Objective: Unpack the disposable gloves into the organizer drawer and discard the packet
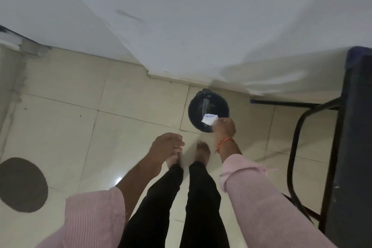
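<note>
My right hand (224, 128) holds a small white glove packet (209, 119) with blue print, pinched at its right edge. The packet hangs over the near rim of a round black bin (198, 110) lined with a dark bag, standing on the floor by the wall. My left hand (168, 146) hovers lower left of the bin with its fingers loosely curled and nothing in it. The gloves and the organizer drawer are out of view.
I stand barefoot on cream floor tiles (124, 131), facing a white wall (181, 26). A dark table with black metal legs (298, 127) fills the right side. A dark round mat (22, 185) lies on the floor at the left.
</note>
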